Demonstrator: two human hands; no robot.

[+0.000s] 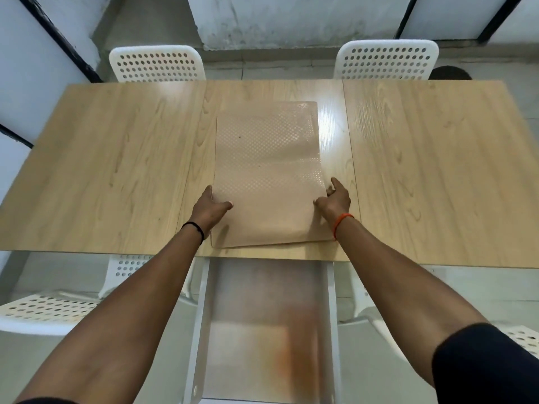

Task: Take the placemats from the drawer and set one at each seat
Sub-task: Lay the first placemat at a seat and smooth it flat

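A stack of beige, dotted placemats (267, 170) lies lengthwise in the middle of the wooden table (116, 158); its near end reaches almost to the table's front edge. My left hand (208, 208) grips the stack's left edge with the thumb on top. On the right edge my right hand (335, 199) holds the stack, where the top mat bulges up slightly. Below the table's front edge the white drawer (201, 330) stands pulled out; its blurred, rust-stained bottom shows a pale sheet I cannot identify.
Two white perforated chairs (157, 64) (386, 59) stand at the table's far side. Two more white chairs (49, 307) (522, 336) flank the open drawer on the near side. A grey wall rises behind the far chairs.
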